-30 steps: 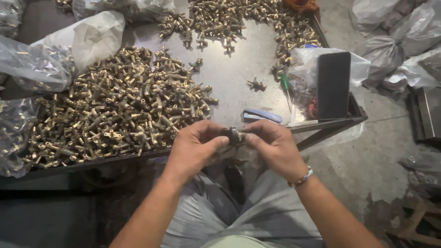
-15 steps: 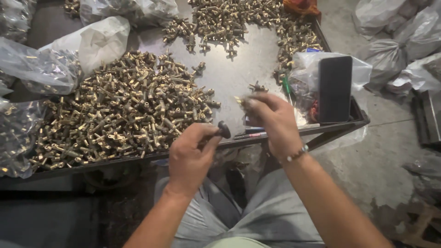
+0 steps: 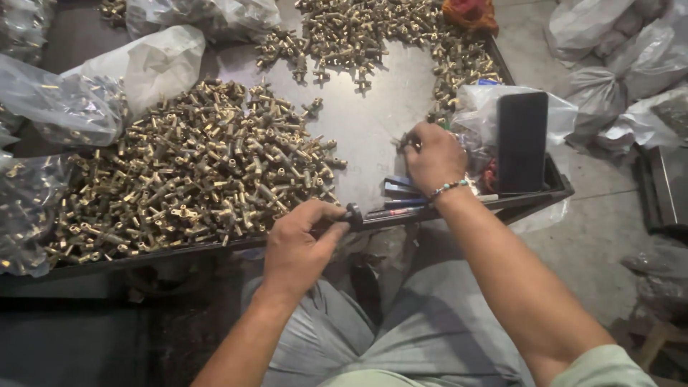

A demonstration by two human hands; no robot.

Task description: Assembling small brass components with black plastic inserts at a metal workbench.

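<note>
Left hand (image 3: 297, 247) pinches a small dark knob-like part (image 3: 353, 215) at its fingertips by the tray's near rim (image 3: 215, 247) — right hand (image 3: 432, 156), fingers curled, apparently sets a brass fitting (image 3: 405, 141) down just beyond its fingertips.

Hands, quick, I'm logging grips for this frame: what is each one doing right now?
Left hand: closed on a small dark knob-like tool at the tray edge.
Right hand: fingers curled over a brass fitting; grip cannot be told.
</note>
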